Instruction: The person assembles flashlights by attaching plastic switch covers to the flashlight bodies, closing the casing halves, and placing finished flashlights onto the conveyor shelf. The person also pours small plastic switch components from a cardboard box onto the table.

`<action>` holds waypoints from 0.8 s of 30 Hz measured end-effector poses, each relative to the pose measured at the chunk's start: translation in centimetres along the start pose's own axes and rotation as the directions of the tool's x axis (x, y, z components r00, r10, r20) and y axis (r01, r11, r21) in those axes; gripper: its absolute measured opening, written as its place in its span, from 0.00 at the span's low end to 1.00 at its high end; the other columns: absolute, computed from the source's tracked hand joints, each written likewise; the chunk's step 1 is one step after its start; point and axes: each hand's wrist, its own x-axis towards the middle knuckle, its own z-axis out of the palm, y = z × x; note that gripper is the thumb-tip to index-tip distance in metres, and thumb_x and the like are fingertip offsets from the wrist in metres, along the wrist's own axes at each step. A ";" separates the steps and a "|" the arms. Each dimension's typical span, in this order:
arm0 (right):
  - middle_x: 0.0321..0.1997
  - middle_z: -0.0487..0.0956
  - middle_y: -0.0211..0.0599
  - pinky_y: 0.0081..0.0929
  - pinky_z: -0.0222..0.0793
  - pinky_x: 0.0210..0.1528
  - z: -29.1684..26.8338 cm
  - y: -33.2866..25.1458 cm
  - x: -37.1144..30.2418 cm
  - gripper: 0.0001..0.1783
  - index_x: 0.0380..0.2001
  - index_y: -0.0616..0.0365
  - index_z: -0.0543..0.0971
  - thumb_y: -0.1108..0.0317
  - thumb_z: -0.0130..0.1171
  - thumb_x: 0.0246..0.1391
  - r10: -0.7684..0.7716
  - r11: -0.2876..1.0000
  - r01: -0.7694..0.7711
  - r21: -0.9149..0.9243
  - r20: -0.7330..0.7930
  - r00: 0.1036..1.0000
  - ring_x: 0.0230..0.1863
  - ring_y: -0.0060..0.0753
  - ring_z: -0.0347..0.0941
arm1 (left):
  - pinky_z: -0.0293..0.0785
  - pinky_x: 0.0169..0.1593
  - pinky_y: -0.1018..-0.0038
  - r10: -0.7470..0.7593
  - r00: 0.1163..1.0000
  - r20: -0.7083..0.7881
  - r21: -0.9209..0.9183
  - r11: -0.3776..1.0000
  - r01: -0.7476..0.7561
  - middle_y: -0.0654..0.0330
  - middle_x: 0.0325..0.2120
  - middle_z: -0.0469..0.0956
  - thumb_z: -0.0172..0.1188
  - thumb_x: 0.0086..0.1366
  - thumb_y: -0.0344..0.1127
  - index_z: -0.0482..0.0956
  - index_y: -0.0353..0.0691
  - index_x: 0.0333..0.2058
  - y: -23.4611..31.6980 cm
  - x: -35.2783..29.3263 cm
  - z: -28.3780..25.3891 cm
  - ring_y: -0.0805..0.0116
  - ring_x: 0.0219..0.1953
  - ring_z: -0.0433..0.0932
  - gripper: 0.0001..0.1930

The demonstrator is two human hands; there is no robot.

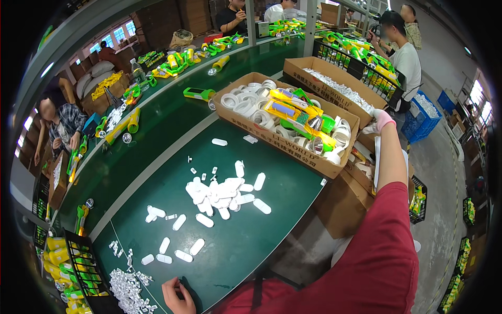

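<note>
My left hand (178,296) rests bare at the near edge of the green table, fingers loosely bent and apart, nothing seen in them. Beside it lies a heap of small clear-white plastic pieces (129,291). Farther in is a pile of white oval plastic covers (222,193), with several more scattered around. My right hand (378,122), in a white and pink glove, reaches out to the right, by the near right corner of a cardboard box of small white parts (334,83). Its fingers are too indistinct to show a grip.
An open cardboard box (282,137) holds white rings and yellow-green flashlight bodies. Behind runs a green conveyor belt (157,112) carrying yellow-green flashlights. A black crate (86,267) stands at near left, a blue crate (422,118) at right. Several people work around the belt.
</note>
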 end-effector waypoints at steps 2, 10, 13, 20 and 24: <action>0.55 0.64 0.58 0.64 0.52 0.55 -1.3 0.7 -0.4 0.21 0.46 0.65 0.67 0.68 0.47 0.48 -0.015 1.000 0.015 0.027 0.026 1.000 0.57 0.66 0.56 | 0.67 0.31 0.72 -0.022 1.000 0.006 -0.011 1.000 0.023 0.54 0.27 0.70 0.54 0.56 0.24 0.73 0.34 0.38 0.0 0.2 0.0 0.61 0.26 0.69 0.09; 0.59 0.62 0.40 0.51 0.53 0.56 2.4 4.6 -5.0 0.38 0.53 0.52 0.64 0.46 0.59 0.40 0.057 0.889 -0.119 0.443 0.152 0.987 0.57 0.47 0.58 | 0.67 0.31 0.71 0.000 1.000 -0.011 -0.025 1.000 0.000 0.53 0.27 0.70 0.54 0.56 0.24 0.72 0.34 0.38 0.2 0.2 0.1 0.60 0.26 0.69 0.09; 0.59 0.63 0.36 0.52 0.55 0.55 2.0 5.0 -4.0 0.34 0.52 0.47 0.65 0.50 0.58 0.41 -0.123 0.860 -0.017 0.510 0.239 0.963 0.56 0.48 0.59 | 0.67 0.31 0.71 0.012 1.000 -0.008 -0.036 0.999 -0.012 0.53 0.27 0.70 0.54 0.56 0.24 0.72 0.34 0.38 0.2 0.4 0.2 0.60 0.26 0.69 0.10; 0.51 0.68 0.35 0.61 0.56 0.48 2.5 2.4 -7.8 0.25 0.45 0.42 0.68 0.56 0.54 0.39 -0.117 0.827 0.016 0.562 0.144 0.983 0.49 0.47 0.64 | 0.68 0.31 0.71 0.031 1.000 -0.006 -0.031 0.999 -0.031 0.52 0.28 0.70 0.54 0.56 0.24 0.72 0.35 0.39 -0.3 -0.1 0.2 0.59 0.27 0.70 0.10; 0.55 0.66 0.35 0.61 0.48 0.52 2.7 1.8 -9.9 0.25 0.47 0.44 0.68 0.55 0.51 0.42 -0.137 0.839 0.072 0.539 0.082 0.987 0.55 0.45 0.60 | 0.68 0.31 0.70 0.026 1.000 0.013 -0.046 0.999 -0.026 0.52 0.28 0.71 0.54 0.56 0.24 0.73 0.35 0.39 -0.7 -0.3 0.2 0.60 0.27 0.70 0.10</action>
